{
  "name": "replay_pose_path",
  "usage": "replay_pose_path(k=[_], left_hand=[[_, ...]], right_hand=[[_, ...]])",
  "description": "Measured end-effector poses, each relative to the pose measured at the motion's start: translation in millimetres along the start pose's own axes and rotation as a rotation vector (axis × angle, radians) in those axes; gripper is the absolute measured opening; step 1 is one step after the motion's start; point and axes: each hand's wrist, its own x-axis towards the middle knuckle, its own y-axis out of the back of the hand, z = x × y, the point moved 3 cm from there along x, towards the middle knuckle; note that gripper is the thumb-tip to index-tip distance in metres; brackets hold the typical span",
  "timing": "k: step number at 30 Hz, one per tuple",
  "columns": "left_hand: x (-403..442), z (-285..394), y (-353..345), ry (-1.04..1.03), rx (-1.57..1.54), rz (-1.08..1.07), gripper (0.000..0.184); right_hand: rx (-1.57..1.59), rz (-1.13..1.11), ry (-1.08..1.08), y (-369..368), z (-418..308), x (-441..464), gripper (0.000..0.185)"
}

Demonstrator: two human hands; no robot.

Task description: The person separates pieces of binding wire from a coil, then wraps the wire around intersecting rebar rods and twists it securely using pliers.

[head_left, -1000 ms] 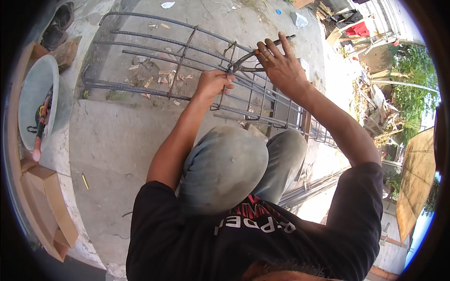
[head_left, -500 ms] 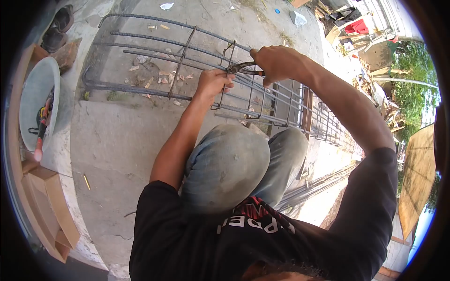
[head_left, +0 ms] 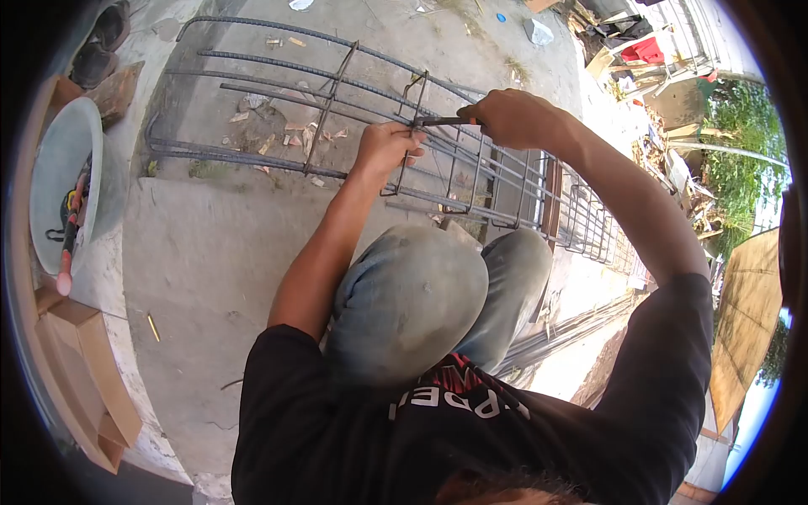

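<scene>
Rebar cage point(head_left: 338, 80) is laid low over the rubble-strewn ground, its hooked bar ends pointing away from the worker's bent knee point(head_left: 408, 295), which is set just beside the cage, probably so that the joint can be reached with both arms. At a crossing of lengthwise bars and a tie hoop on the cage, the head of a pair of pliers point(head_left: 446, 121) is placed. The handles are wrapped by the right hand point(head_left: 515, 119), its fingers narrow around them, seemingly for leverage. At that same crossing, the left hand point(head_left: 385, 147) is set with fingers drawn in, apparently for steadying; whether bar or wire is pinched cannot be told. Past the cage's hooked end, a pale tub point(head_left: 49, 168) is seen, with a red-handled tool point(head_left: 72, 223) leaned inside, presumably for easy reach.
</scene>
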Motion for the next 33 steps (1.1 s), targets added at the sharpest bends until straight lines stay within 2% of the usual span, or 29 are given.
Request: replay_pose_path(k=[2, 5, 6, 9, 10, 13, 16, 19, 20, 23, 24, 27, 28, 31, 32, 33], left_hand=[[3.9, 0.4, 0.0, 0.000, -0.003, -0.001, 0.023], [4.5, -0.1, -1.1, -0.005, -0.025, -0.005, 0.024], [5.4, -1.7, -0.6, -0.031, -0.062, 0.008, 0.022], [7.8, -9.3, -0.4, -0.080, -0.122, 0.033, 0.018], [7.9, -9.8, -0.7, -0.081, -0.118, 0.037, 0.018], [6.9, -10.2, -4.6, -0.089, -0.089, 0.054, 0.017], [9.6, -1.3, -5.8, -0.085, -0.043, 0.085, 0.017], [8.5, -1.6, -3.8, -0.043, 0.023, 0.058, 0.021], [7.2, -2.1, -4.0, -0.029, 0.051, 0.035, 0.023], [4.9, 2.6, -7.1, -0.038, 0.053, 0.058, 0.023], [5.1, 1.7, -7.8, -0.038, 0.048, 0.057, 0.023], [7.1, -2.3, -4.7, -0.040, 0.041, 0.068, 0.023], [7.6, -2.6, -5.2, -0.040, 0.041, 0.071, 0.023], [10.9, -3.6, -5.8, -0.063, 0.029, 0.056, 0.022], [10.8, -4.4, -5.3, -0.072, 0.029, 0.048, 0.022], [10.7, -6.0, -4.7, -0.062, 0.022, 0.049, 0.022]], right_hand=[[-0.287, 0.193, -0.013, -6.5, -20.8, -11.0, 0.031], [-0.528, 0.251, -0.033, -6.6, -44.2, -15.3, 0.036], [-0.579, 0.259, -0.077, -6.7, -50.2, -13.6, 0.027], [-0.659, 0.096, -0.019, 9.3, -47.5, 0.4, 0.033], [-0.701, 0.152, 0.029, 9.4, -33.8, 9.4, 0.020], [-0.631, 0.283, 0.137, 19.9, 8.5, 27.9, 0.023], [-0.413, 0.106, -0.046, 11.6, 17.3, 27.1, 0.028], [-0.309, 0.033, 0.008, 14.3, -7.7, 4.5, 0.036], [-0.206, 0.034, 0.032, 13.0, -11.6, -2.5, 0.045], [0.140, -0.320, -0.251, 19.3, -10.0, 2.0, 0.052], [0.096, -0.243, -0.215, 23.3, -11.8, -1.0, 0.044], [-0.490, 0.302, 0.060, 18.5, -30.3, -8.2, 0.032], [-0.661, 0.543, 0.264, 21.2, -33.9, -17.3, 0.018], [-0.752, 0.668, 0.246, 23.8, -29.9, -23.1, 0.018], [-0.745, 0.511, 0.189, 24.6, -28.9, -25.4, 0.017], [-0.598, 0.361, 0.081, 23.0, -27.7, -23.3, 0.021]])
